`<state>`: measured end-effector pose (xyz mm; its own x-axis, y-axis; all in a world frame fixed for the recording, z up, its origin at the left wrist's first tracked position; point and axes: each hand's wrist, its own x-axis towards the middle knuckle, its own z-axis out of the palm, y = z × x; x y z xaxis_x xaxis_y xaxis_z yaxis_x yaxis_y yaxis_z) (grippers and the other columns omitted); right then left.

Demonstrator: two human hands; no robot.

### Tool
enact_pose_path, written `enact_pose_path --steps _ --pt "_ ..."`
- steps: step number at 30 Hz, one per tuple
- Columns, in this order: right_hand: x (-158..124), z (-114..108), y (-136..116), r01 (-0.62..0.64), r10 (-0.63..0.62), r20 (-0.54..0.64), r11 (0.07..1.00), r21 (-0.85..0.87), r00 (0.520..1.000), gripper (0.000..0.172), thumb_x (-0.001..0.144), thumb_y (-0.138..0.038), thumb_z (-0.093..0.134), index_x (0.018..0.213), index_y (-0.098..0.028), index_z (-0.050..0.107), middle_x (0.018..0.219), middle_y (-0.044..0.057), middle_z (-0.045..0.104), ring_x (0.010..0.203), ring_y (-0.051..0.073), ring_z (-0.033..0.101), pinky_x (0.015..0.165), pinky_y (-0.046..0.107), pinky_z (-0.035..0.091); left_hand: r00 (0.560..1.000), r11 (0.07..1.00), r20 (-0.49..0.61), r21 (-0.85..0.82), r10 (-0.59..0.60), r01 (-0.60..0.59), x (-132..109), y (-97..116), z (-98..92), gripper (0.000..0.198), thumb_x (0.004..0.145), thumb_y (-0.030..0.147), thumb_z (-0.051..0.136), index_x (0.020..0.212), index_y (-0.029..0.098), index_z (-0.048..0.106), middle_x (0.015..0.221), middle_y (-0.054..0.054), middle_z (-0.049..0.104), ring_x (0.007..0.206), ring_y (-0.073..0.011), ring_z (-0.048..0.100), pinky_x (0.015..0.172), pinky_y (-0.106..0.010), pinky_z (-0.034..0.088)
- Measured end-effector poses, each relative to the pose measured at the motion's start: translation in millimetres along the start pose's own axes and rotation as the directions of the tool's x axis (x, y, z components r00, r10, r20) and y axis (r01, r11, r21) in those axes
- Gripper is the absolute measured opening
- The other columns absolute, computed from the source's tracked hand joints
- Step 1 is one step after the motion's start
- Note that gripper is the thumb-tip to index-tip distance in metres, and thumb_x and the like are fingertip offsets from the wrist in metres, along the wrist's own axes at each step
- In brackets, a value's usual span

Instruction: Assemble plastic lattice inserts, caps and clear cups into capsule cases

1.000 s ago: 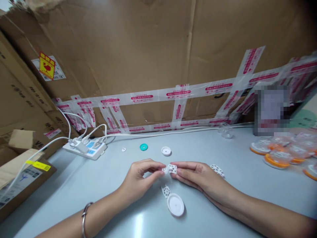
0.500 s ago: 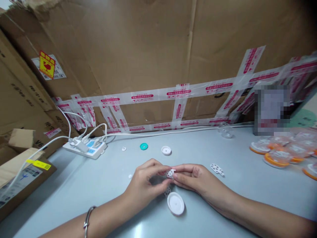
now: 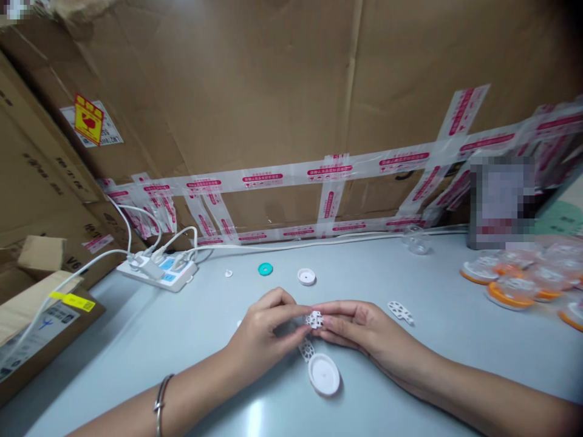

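Between the fingertips of both hands is a small white perforated plastic piece [image 3: 314,319]. My left hand [image 3: 272,325] pinches it from the left with thumb and forefinger. From the right, my right hand [image 3: 350,325] grips its other side, partly covering it. Just below the hands, a flat white perforated piece [image 3: 306,349] lies by a round white dish-like part [image 3: 323,374]. Another white perforated plate with a tab [image 3: 401,312] rests to the right of my right hand. Beyond the hands sit a white round cap [image 3: 306,277] and a teal ring [image 3: 265,269].
A white power strip [image 3: 159,271] with plugged cables stands at the back left, near an open cardboard box [image 3: 50,321]. Clear domes on orange bases [image 3: 510,291] cluster at the right. Clear plastic pieces [image 3: 416,241] lie at the back. A large taped carton [image 3: 273,109] walls off the rear.
The white perforated piece has turned between the fingers, showing more of its patterned face. More of the flat perforated piece below is visible. Both hands stay nearly in place.
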<state>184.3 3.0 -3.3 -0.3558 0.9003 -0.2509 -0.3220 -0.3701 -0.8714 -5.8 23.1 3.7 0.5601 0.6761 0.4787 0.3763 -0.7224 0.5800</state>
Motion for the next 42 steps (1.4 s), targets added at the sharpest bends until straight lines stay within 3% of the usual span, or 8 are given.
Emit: enact_pose_path --steps 13,22,25,29,34,37,39,42 --pt "0 1 -1 0.016 -0.015 0.02 0.999 -0.049 1.0 0.028 0.065 -0.031 0.074 0.089 -0.017 0.072 0.079 0.005 0.073 0.079 0.013 0.067 0.082 0.025 0.049 0.986 0.963 0.0 0.215 0.169 -0.165 -2 1 4.4 0.019 0.082 0.015 0.057 0.1 0.018 0.063 0.086 -0.005 0.066 0.076 -0.0147 0.062 0.068 -0.029 0.048" --pt "0 4 2 0.081 -0.09 -0.058 0.987 -0.137 0.994 0.022 0.06 -0.029 0.077 0.072 -0.016 0.066 0.065 -0.002 0.068 0.064 0.009 0.061 0.067 0.021 0.047 0.982 0.961 -0.018 0.211 0.188 -0.18 -2 5 8.9 0.019 0.081 0.014 0.058 0.1 0.016 0.062 0.084 -0.006 0.067 0.075 -0.0145 0.062 0.067 -0.027 0.046" --pt "-2 6 1 0.087 -0.096 -0.059 0.987 -0.133 0.994 0.023 0.059 -0.031 0.078 0.071 -0.016 0.065 0.061 -0.004 0.065 0.06 0.008 0.059 0.065 0.021 0.046 0.994 0.992 -0.016 0.075 0.106 -0.104 -2 8 9.3 0.018 0.08 0.016 0.06 0.099 0.016 0.063 0.084 -0.006 0.066 0.076 -0.0147 0.062 0.069 -0.027 0.047" --pt "-2 7 2 0.081 -0.085 -0.041 0.992 -0.095 0.996 0.027 0.057 -0.033 0.079 0.069 -0.016 0.062 0.06 -0.004 0.064 0.058 0.008 0.058 0.063 0.022 0.044 0.993 0.985 -0.013 -0.134 -0.114 0.112 -2 16 9.4 0.019 0.076 0.02 0.066 0.095 0.016 0.066 0.083 -0.006 0.065 0.077 -0.0148 0.06 0.069 -0.026 0.047" --pt "-1 6 2 0.084 -0.081 0.033 0.992 -0.098 0.996 0.033 0.065 -0.039 0.074 0.084 -0.017 0.058 0.069 -0.001 0.066 0.066 0.01 0.059 0.068 0.024 0.043 0.937 0.887 -0.024 -0.333 -0.348 0.321 1 20 8.4 0.013 0.073 0.02 0.068 0.086 0.016 0.069 0.079 -0.003 0.065 0.073 -0.0141 0.058 0.066 -0.025 0.045" --pt "-3 0 0 0.12 -0.118 0.018 0.973 -0.198 0.993 0.039 0.071 -0.046 0.066 0.096 -0.018 0.052 0.077 0.001 0.063 0.071 0.012 0.057 0.071 0.028 0.042 0.903 0.817 -0.008 -0.43 -0.43 0.385 2 17 4.6 0.012 0.073 0.019 0.066 0.085 0.016 0.067 0.083 -0.004 0.066 0.075 -0.0142 0.059 0.068 -0.025 0.045" --pt "-6 -4 -1 0.174 -0.179 0.022 0.908 -0.382 0.984 0.042 0.069 -0.047 0.066 0.094 -0.02 0.048 0.081 0.001 0.058 0.072 0.013 0.053 0.07 0.029 0.04 0.889 0.795 -0.017 -0.456 -0.457 0.4 2 14 0.6 0.014 0.074 0.019 0.064 0.087 0.016 0.064 0.086 -0.004 0.066 0.077 -0.0144 0.059 0.071 -0.025 0.045" --pt "-13 -5 -2 0.216 -0.18 0.125 0.677 -0.704 0.976 0.053 0.052 -0.042 0.079 0.088 -0.021 0.047 0.085 0.001 0.051 0.076 0.016 0.046 0.07 0.029 0.038 0.891 0.814 -0.064 -0.44 -0.45 0.379 1 11 -5.4 0.016 0.075 0.021 0.062 0.09 0.016 0.063 0.087 -0.003 0.065 0.079 -0.0142 0.058 0.073 -0.026 0.045"
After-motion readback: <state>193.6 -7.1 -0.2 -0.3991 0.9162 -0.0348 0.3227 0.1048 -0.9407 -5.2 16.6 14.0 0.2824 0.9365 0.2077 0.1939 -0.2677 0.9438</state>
